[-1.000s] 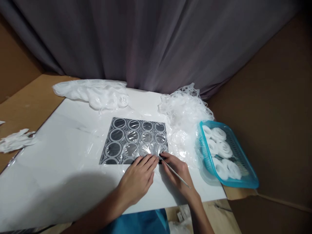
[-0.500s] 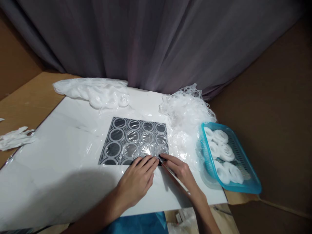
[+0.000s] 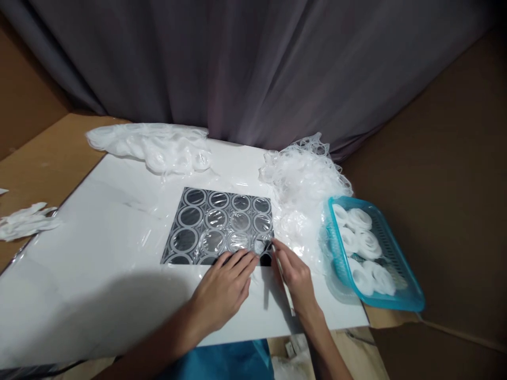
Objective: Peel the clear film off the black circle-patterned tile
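Observation:
A dark sheet printed with rows of grey rings (image 3: 216,224) lies on a white board (image 3: 103,248) under clear film. My left hand (image 3: 224,287) rests flat on the sheet's near edge, fingers stretched out and pressing it down. My right hand (image 3: 295,274) pinches a thin metal tool (image 3: 282,277), a pick or tweezers, whose tip touches the ring at the sheet's near right corner, where a bit of film is lifted.
A teal plastic basket (image 3: 400,274) with several white rings stands at the right. A heap of clear film scraps (image 3: 304,184) lies behind it, another white heap (image 3: 154,145) at the back left, white scraps (image 3: 24,221) at far left. A grey curtain hangs behind.
My right hand has swung the tool more upright and shifted its tip slightly right onto the corner ring, lifting some film. My left hand has stayed pressed on the sheet.

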{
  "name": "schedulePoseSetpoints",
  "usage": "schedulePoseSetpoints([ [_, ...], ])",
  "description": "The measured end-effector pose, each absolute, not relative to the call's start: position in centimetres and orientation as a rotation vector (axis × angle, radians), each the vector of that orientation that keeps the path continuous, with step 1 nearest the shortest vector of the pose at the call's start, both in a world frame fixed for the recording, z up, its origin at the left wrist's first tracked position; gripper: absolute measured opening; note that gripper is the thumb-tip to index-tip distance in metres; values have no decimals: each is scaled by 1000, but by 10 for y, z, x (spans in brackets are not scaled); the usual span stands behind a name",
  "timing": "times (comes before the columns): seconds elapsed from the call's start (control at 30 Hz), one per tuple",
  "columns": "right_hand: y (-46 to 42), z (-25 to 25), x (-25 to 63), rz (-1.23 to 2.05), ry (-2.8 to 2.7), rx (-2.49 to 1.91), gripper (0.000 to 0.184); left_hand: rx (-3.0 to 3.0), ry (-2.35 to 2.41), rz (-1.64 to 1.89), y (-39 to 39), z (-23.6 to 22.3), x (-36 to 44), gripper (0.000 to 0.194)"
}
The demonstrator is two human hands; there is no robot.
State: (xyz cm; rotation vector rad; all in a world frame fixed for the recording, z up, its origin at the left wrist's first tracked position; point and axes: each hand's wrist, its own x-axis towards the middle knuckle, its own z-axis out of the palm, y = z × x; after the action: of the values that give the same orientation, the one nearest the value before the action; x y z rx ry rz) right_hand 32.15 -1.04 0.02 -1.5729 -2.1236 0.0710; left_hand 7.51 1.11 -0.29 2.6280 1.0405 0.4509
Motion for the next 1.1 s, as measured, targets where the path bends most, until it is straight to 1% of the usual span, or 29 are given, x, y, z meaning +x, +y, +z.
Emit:
schedulePoseSetpoints([
  [0.1,2,4,340,20,-1957,-1714,40,2632,1040,453,11,-2,75,55],
  [0.2,15,15,360,-108,-1801,-1820,41,2637,1051,459,10,-2,75,54],
  [0.3,22,31,376,-251,-1711,-1839,37,2660,1043,466,9,-3,75,55],
  [0.37,23,42,381,-272,-1687,-1834,34,2690,1030,467,8,-3,74,55],
  [0.43,20,52,381,-254,-1697,-1849,27,2718,1017,459,8,0,75,55],
  [0.5,18,60,376,-261,-1700,-1855,15,2719,1040,456,11,3,77,54],
  [0.53,17,63,371,-258,-1688,-1837,13,2710,1063,460,14,4,79,53],
  [0.6,19,66,360,-175,-1651,-1763,16,2691,1109,473,23,5,84,53],
  [0.63,21,66,354,-84,-1641,-1720,15,2687,1122,480,28,4,87,54],
  [0.77,36,54,333,398,-1675,-1582,15,2688,1151,493,47,-5,97,63],
  [0.83,44,43,327,580,-1674,-1522,16,2690,1155,496,52,-10,99,66],
  [0.93,49,29,324,715,-1658,-1477,18,2683,1136,506,53,-13,99,66],
  [1.1,49,23,329,784,-1666,-1473,18,2659,1137,522,53,-12,99,64],
])
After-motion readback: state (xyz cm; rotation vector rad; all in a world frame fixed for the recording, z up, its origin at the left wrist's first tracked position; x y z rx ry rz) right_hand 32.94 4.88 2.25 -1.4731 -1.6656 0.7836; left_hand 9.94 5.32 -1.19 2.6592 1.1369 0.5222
